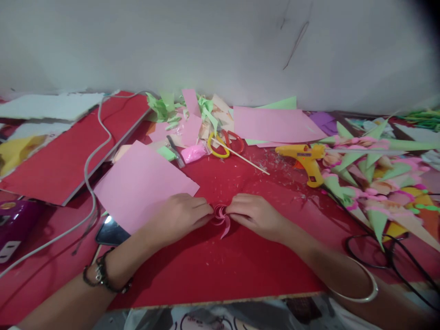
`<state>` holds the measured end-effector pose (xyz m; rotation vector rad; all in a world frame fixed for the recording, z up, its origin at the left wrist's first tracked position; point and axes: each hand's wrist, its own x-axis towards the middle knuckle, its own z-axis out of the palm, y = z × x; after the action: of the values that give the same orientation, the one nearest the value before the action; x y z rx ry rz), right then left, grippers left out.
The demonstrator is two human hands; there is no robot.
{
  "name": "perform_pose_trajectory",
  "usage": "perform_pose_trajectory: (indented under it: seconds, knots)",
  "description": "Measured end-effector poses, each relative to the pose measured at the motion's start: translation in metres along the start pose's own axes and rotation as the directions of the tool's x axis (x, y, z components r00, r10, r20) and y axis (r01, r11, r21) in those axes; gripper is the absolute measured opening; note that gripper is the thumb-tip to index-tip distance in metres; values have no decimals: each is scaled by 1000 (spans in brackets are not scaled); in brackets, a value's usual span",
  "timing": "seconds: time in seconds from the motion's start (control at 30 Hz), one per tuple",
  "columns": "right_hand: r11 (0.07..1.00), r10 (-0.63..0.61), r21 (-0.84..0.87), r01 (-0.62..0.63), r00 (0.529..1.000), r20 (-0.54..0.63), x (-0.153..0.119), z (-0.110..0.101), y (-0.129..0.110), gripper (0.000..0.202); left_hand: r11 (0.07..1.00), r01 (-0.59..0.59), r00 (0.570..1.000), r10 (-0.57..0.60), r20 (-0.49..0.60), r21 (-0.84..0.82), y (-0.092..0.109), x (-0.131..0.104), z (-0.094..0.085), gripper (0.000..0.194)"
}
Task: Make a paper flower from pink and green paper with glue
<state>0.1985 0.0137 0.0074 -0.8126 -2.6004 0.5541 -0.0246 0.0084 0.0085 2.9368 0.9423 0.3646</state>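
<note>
Between my two hands, just above the red table [240,270], is a small pink curled paper piece [222,216] with several thin curved strips. My left hand [187,215] pinches its left side with closed fingers. From the right, the fingers of my right hand [256,215] close on its other side. A large pink paper sheet [144,183] lies partly behind my left hand and forearm. Farther back sit scissors [220,145] with yellow and red handles, and a thin wooden stick [240,156] lies across them.
A yellow glue gun [307,162] lies right of centre, near a pile of paper flowers [374,178]. Black cable [392,256] loops at the right. At left are a red board [79,146], a white cable [89,165], a phone [112,233] and a purple device [17,224]. Paper scraps [192,112] line the wall.
</note>
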Motion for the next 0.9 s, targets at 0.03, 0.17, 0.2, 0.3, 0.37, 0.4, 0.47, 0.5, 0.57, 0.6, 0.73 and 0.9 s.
perform_pose_trajectory:
  seconds: [0.03,0.17,0.2,0.3,0.37,0.4,0.47,0.5,0.57,0.6,0.73,0.9]
  knots:
    - [1000,-2,-9,2,1000,2,0,-1,-1,27,1000,0,1000,0,-3,-5,0,0,0,24]
    - [999,-5,-36,5,1000,-1,1,0,-2,27,1000,9,1000,-9,-6,-19,0,-1,2,22]
    - [999,1,-37,-1,1000,-10,0,1,-2,26,1000,14,1000,-14,-3,-22,0,-1,2,21]
    - [999,48,-4,-48,997,-68,0,4,-1,20,998,51,998,-52,-19,-35,1,-1,1,16]
    - [996,88,29,-85,987,-135,0,5,-1,15,992,111,990,-116,-76,-66,3,-1,-1,16]
    - [994,107,41,-101,980,-170,0,5,-2,14,985,142,982,-153,-109,-96,4,0,-3,18]
    - [990,139,61,-128,962,-237,1,3,-4,11,968,186,965,-213,-155,-170,7,2,-7,30]
    - [988,152,68,-139,952,-266,1,2,-5,10,960,197,960,-230,-158,-201,8,3,-8,39]
    - [987,158,74,-142,940,-301,1,0,-7,9,949,213,961,-247,-123,-233,10,4,-9,56]
    - [988,152,69,-137,939,-308,1,-1,-8,8,945,223,963,-251,-96,-238,11,5,-9,63]
    - [996,87,-1,-91,956,-281,0,1,-8,7,925,245,967,-253,9,-291,16,7,-3,83]
    - [997,54,-41,-70,949,-311,0,7,-10,6,881,207,975,-223,13,-425,25,9,2,95]
